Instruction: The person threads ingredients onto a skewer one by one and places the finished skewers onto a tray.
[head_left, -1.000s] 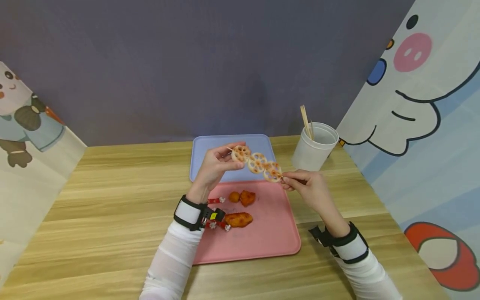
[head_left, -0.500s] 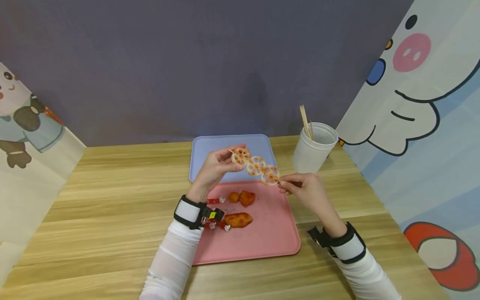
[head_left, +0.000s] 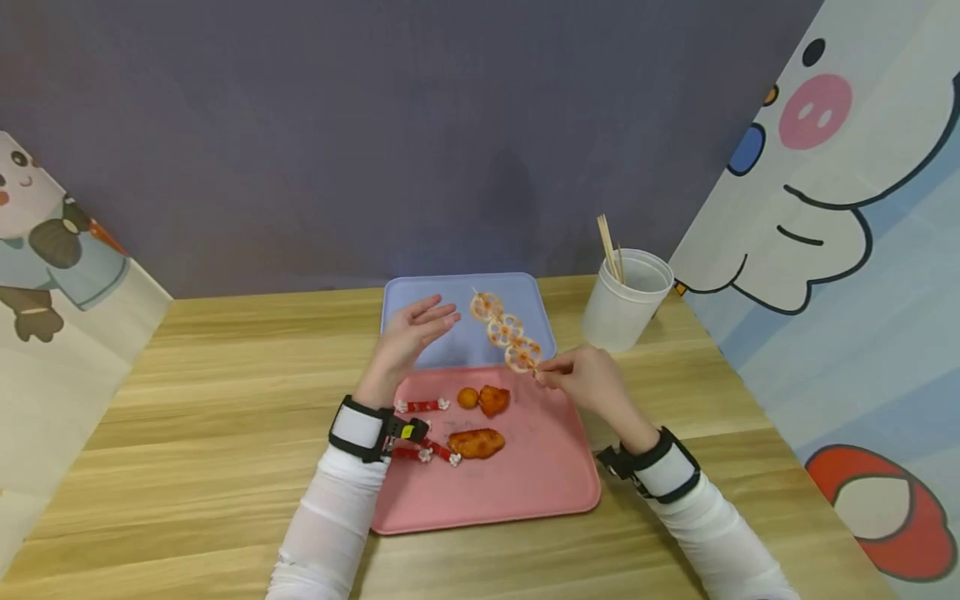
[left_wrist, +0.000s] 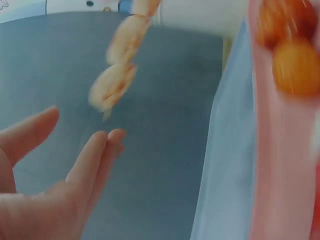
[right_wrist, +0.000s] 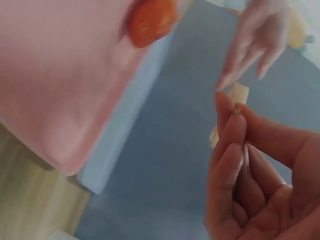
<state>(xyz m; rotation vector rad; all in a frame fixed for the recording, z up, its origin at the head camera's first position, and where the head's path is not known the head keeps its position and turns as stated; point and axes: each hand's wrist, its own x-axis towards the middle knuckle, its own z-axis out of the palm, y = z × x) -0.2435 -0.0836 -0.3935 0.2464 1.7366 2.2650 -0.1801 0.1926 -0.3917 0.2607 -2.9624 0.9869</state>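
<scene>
Three lotus root slices threaded on a stick form a skewer, held up over the blue tray. My right hand pinches the skewer's lower end between thumb and fingertips; the right wrist view shows that grip, with the slices mostly hidden behind the fingers. Apart from the skewer's tip, my left hand holds nothing, its thumb and fingers spread. In the left wrist view the skewer hangs just beyond the left fingertips.
A pink tray in front carries a chicken-wing-like piece, a small ball, a fried chunk and several red-wrapped sticks. At the right stands a white tub with thin wooden sticks.
My left hand has let go of the skewer's far end and drawn back left. The right hand has moved a little left and down with the skewer, which now points more upright.
</scene>
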